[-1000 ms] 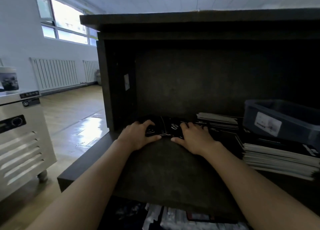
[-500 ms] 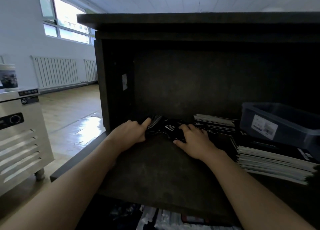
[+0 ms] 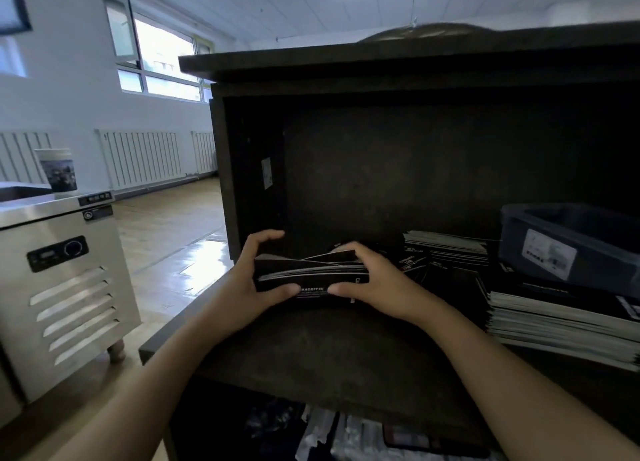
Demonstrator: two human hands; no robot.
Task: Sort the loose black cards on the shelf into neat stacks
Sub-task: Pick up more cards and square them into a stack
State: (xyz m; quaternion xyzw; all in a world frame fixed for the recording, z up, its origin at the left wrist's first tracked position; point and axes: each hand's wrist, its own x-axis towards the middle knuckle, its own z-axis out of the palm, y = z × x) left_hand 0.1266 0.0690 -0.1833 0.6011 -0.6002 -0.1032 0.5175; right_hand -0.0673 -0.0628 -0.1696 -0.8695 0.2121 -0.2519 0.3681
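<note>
A bundle of black cards [image 3: 311,275] with white print is lifted a little above the dark shelf board [image 3: 322,353]. My left hand [image 3: 251,280] grips its left end, thumb on the front face and fingers curled over the back. My right hand [image 3: 375,282] grips the right end the same way. The top cards of the bundle are skewed. More loose black cards [image 3: 414,264] lie on the shelf just right of my hands. A low stack [image 3: 446,247] stands behind them.
A dark plastic bin [image 3: 568,245] sits on a tall stack of cards [image 3: 557,322] at the right. The shelf's left wall [image 3: 228,190] stands close to my left hand. A steel appliance [image 3: 59,280] with a paper cup [image 3: 57,171] stands left of the shelf.
Both hands have gathered the cards that lay flat on the shelf and lifted them as one bundle held between them. The camera has moved closer and tilted up.
</note>
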